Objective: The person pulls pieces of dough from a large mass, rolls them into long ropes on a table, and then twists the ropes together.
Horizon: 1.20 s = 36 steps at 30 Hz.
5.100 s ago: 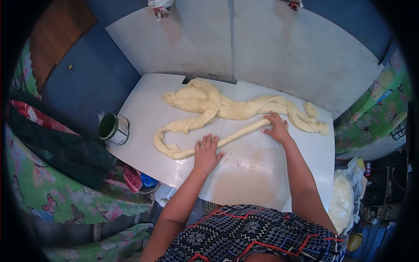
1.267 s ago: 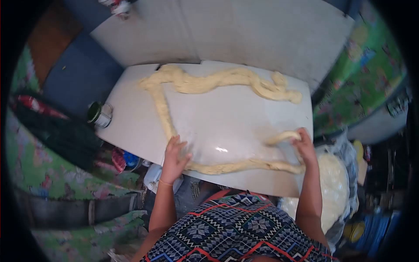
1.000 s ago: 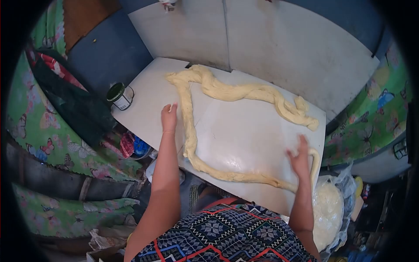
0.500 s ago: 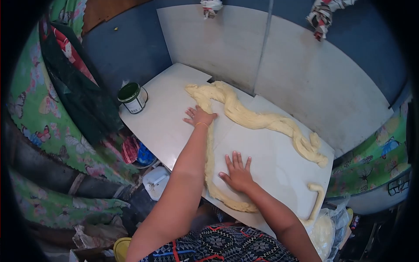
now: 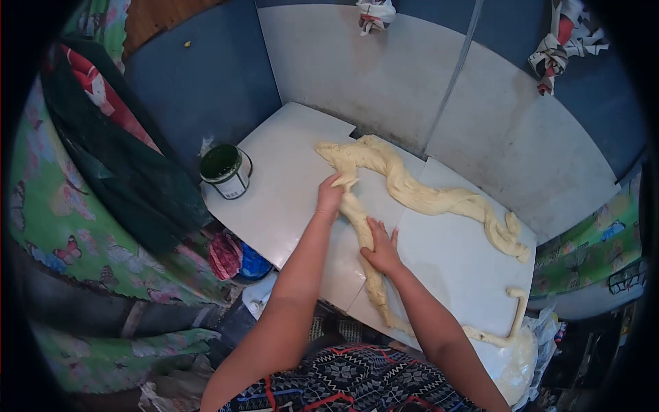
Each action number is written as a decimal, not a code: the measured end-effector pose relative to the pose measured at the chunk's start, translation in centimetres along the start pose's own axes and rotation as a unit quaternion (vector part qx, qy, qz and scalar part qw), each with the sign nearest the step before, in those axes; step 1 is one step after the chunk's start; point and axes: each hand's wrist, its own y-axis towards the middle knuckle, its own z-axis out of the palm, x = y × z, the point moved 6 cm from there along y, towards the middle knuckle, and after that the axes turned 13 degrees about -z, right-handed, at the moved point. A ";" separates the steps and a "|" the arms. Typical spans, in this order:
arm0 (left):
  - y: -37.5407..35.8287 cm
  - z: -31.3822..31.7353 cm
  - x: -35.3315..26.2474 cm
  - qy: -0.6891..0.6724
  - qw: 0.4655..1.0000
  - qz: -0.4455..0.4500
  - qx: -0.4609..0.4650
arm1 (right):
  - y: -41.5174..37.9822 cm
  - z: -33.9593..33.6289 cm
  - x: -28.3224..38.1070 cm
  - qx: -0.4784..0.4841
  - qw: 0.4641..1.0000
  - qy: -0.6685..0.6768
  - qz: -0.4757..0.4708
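A long, thick mass of pale yellow dough [image 5: 429, 196] lies twisted across the far side of the white tabletop. From its left end, a thinner strand of dough [image 5: 376, 281] runs toward me. My left hand [image 5: 331, 195] is closed round the top of this strand, and a bit of dough pokes up by the fingers. Lower down, my right hand [image 5: 384, 248] rests against the strand's right side with its fingers stretched out. Near the front edge the strand passes behind my right forearm. A thin dough rope [image 5: 516, 316] bends upward at the table's right corner.
An open bucket [image 5: 230, 175] with a dark green inside stands at the table's left edge. Grey-white panels [image 5: 357, 62] rise behind the table. Clear plastic bags [image 5: 525, 364] lie at the right front corner. Butterfly-print cloth [image 5: 75, 226] hangs on the left.
My left hand has gone from lying flat to gripping the strand. My right hand has moved up from the bare tabletop to the strand, whose middle has shifted right. The camera view has shifted too.
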 end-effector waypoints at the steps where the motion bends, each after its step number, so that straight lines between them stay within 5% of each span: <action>1: -2.2 -2.2 0.4 -0.076 0.996 -0.028 0.033 | -0.3 0.2 0.5 -0.006 1.000 0.002 0.001; 6: -15.2 -10.1 2.7 -0.121 0.980 -0.119 0.105 | -0.9 1.0 4.8 0.099 0.987 -0.015 -0.124; 10: -19.9 -11.7 0.2 -0.086 0.984 -0.074 0.139 | -1.8 1.9 6.5 0.134 0.971 -0.020 -0.196; 12: -19.5 -11.8 -2.0 0.171 0.969 0.024 0.178 | -1.7 2.0 6.4 0.130 0.974 -0.015 -0.184; 13: -18.2 -12.2 -2.9 0.175 0.968 0.022 0.181 | -1.7 2.2 6.5 0.126 0.976 -0.011 -0.176; 15: -12.8 -12.7 -4.8 0.593 0.802 0.062 0.040 | -1.4 2.3 6.4 0.110 0.981 0.006 -0.163; 17: -7.7 -10.4 -7.9 0.419 0.897 0.138 -0.044 | -1.0 2.1 5.9 0.093 0.984 0.018 -0.149; 20: -1.8 -4.6 -8.2 0.440 0.884 0.118 -0.106 | -1.0 2.3 5.6 0.094 0.984 0.024 -0.151; 22: 1.8 -2.3 -5.7 0.648 0.738 0.050 -0.181 | -1.2 2.2 5.6 0.078 0.984 0.035 -0.154; 26: 6.3 -2.3 -4.0 0.615 0.735 0.141 -0.249 | -1.5 1.9 5.5 0.056 0.988 0.047 -0.138; 27: 7.6 -3.5 -4.5 0.404 0.895 0.095 -0.163 | -1.6 1.8 5.3 0.056 0.988 0.047 -0.139; 28: 7.8 -4.3 -5.4 0.165 0.983 0.044 -0.063 | -1.6 1.7 5.1 0.056 0.988 0.048 -0.138; 30: 4.5 -5.9 -8.1 -0.171 0.985 0.017 0.030 | -1.8 2.3 5.0 0.050 0.988 0.059 -0.136; 34: -9.1 -10.8 -17.6 -0.197 0.953 0.181 0.141 | -1.5 2.4 4.7 0.035 0.986 0.069 -0.146; 36: -13.2 -11.8 -18.3 -0.119 0.964 0.180 0.155 | -1.2 2.5 4.5 0.034 0.986 0.069 -0.147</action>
